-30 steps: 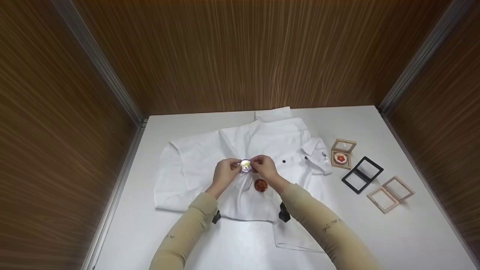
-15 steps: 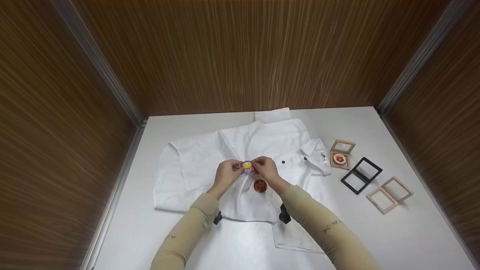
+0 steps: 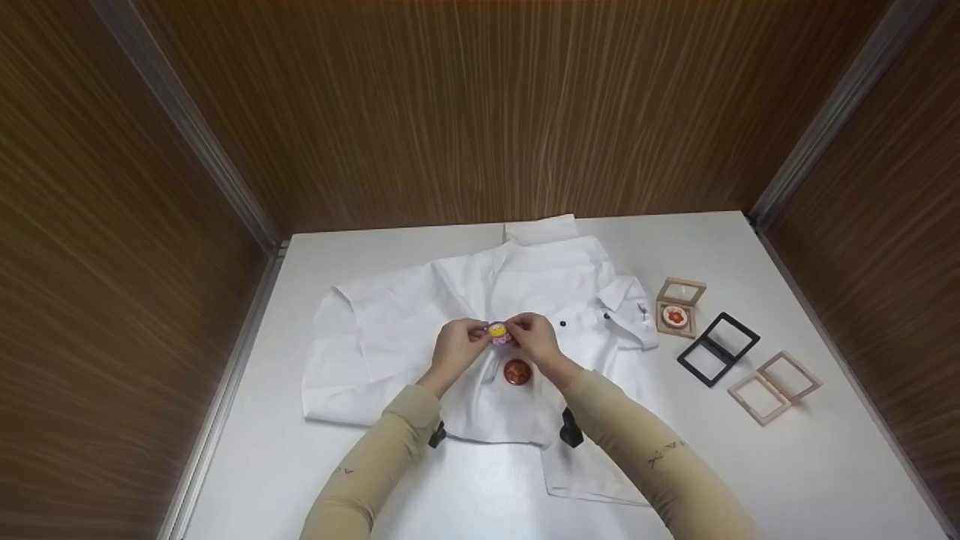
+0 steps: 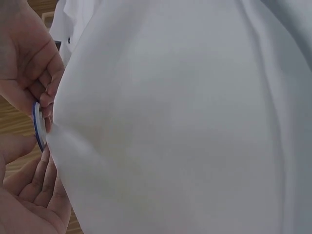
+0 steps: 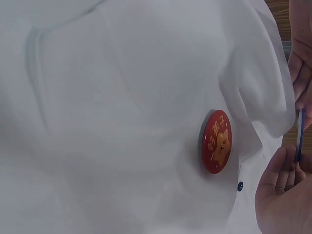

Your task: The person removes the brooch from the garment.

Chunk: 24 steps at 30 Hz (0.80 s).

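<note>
In the head view, a round purple and yellow badge [image 3: 499,332] is pinched at its edges between both hands, over the middle of a white shirt [image 3: 405,307]. My left hand [image 3: 455,349] grips its left edge, my right hand [image 3: 537,342] its right edge. Seen edge-on in the left wrist view, the badge [image 4: 39,126] has a blue rim, and the shirt cloth [image 4: 161,112] rises to a point right behind it. A red badge [image 5: 217,142] with a star and yellow lettering sits on the shirt just below the hands. The pinched badge's back is largely hidden by fingers.
Right of the shirt stand a light wooden case [image 3: 676,324] holding a red and white flower badge, a black open case [image 3: 718,349] and a pink open case [image 3: 775,386]. Wood-patterned panels [image 3: 450,112] enclose the white table [image 3: 825,457] at the back and sides.
The badge has tilted between the fingers: its bright glare is gone and its yellow and purple face shows. Both hands keep their grip and stay nearly in place.
</note>
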Tool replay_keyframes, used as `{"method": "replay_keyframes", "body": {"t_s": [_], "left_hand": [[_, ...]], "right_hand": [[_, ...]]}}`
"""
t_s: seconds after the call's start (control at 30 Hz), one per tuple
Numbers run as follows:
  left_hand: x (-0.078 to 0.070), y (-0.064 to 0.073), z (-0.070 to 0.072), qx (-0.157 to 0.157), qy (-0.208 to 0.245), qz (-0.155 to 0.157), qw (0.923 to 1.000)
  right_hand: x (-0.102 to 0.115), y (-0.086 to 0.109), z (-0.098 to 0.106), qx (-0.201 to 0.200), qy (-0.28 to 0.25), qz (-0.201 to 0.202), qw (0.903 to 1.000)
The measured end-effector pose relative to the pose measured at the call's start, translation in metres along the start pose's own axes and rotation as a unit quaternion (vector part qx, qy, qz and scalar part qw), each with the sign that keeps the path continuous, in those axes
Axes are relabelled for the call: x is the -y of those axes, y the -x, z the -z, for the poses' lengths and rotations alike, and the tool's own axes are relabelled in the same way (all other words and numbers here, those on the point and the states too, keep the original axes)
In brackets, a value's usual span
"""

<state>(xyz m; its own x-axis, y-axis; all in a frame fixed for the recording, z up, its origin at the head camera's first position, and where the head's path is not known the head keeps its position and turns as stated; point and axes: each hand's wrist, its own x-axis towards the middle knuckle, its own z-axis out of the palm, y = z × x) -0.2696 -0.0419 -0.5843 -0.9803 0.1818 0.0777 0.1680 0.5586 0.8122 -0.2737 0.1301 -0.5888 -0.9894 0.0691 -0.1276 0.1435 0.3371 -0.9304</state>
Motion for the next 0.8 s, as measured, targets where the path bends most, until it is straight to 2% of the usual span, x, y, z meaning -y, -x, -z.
{"method": "replay_keyframes", "body": {"t_s": [0.43,0.67,0.8], "left_hand": [[-0.002,-0.001,-0.008,0.001,0.004,-0.003,1.0000],[-0.007,0.000,-0.009,0.002,0.003,-0.009,1.0000],[-0.010,-0.001,-0.009,0.002,-0.002,-0.012,0.9999]], "right_hand": [[-0.004,0.002,0.010,-0.006,0.009,-0.017,0.9998],[-0.007,0.000,0.015,-0.017,-0.010,-0.031,0.9993],[-0.008,0.000,0.019,-0.027,-0.019,-0.021,0.9992]]}}
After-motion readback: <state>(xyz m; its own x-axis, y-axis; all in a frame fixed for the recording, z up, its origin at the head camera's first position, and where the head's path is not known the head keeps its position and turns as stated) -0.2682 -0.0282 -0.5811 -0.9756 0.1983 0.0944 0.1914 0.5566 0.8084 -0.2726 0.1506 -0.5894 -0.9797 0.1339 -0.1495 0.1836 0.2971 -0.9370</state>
